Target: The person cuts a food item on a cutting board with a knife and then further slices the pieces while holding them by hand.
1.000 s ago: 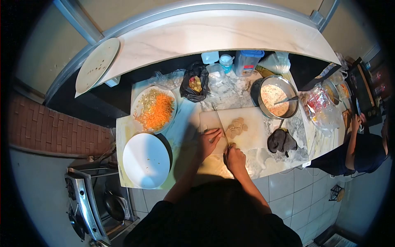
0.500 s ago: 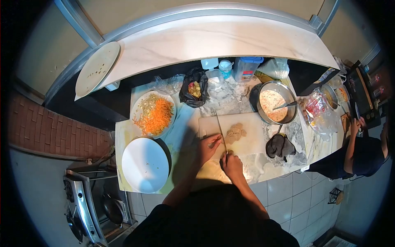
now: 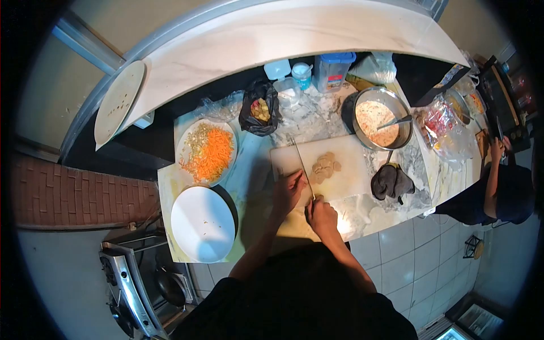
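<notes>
My right hand (image 3: 323, 217) grips a knife (image 3: 302, 163) by its handle, with the long blade pointing away from me over the white cutting board (image 3: 352, 180). Just left of the blade is my left hand (image 3: 288, 194), its fingers curled together close to the edge. Whatever those fingers hold is hidden or too small to name. Thin pale brownish slices (image 3: 325, 167) lie in a loose pile on the board, right of the knife.
Left of the board are a plate of shredded carrot and chopped vegetables (image 3: 216, 152) and a white plate (image 3: 203, 224). Behind sits a black plastic bag (image 3: 250, 122). A metal bowl of mixture (image 3: 409, 136) and dark cloth (image 3: 391, 182) are rightward. A co-worker's hands (image 3: 498, 148) are far right.
My view has tilted and shifted, so the counter appears higher in the picture. Both hands stay at the knife over the board, and the slice pile looks much the same.
</notes>
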{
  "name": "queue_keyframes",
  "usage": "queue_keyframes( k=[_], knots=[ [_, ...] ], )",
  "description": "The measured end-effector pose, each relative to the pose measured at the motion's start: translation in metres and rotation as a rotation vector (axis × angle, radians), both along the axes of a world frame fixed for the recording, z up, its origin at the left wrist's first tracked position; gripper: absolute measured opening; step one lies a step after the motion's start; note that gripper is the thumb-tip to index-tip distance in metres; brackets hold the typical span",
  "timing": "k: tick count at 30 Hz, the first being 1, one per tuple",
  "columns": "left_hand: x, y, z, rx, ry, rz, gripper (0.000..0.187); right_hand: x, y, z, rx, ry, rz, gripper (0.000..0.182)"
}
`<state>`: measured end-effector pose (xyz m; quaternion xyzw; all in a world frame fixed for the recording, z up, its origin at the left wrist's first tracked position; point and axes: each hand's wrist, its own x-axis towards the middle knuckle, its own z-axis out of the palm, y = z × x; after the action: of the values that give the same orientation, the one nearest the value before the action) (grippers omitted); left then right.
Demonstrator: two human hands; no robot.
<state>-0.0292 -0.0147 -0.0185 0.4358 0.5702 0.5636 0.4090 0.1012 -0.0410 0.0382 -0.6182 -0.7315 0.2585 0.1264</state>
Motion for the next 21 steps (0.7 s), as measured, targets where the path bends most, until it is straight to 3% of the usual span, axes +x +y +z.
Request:
queue_keyframes(
  k=[2,5,11,14,21],
  knots=[
    [-0.001,0.002,0.012,-0.106,0.048,-0.025,0.027,0.001,-0.002,-0.002,-0.008,-0.011,-0.009,0.027],
    [0.000,0.001,0.002,-0.032,-0.070,-0.014,0.026,0.004,-0.002,-0.006,0.022,0.031,0.011,0.027],
    [0.000,-0.003,0.012,-0.140,-0.091,0.000,0.025,0.002,0.000,0.004,0.051,0.077,0.008,0.027],
    [0.002,-0.004,0.015,-0.019,-0.066,0.020,0.025,-0.003,0.002,0.011,0.015,0.065,0.011,0.025],
    [0.001,-0.004,0.013,-0.057,-0.135,-0.006,0.027,-0.005,0.003,0.008,-0.034,0.009,-0.006,0.024]
  ],
)
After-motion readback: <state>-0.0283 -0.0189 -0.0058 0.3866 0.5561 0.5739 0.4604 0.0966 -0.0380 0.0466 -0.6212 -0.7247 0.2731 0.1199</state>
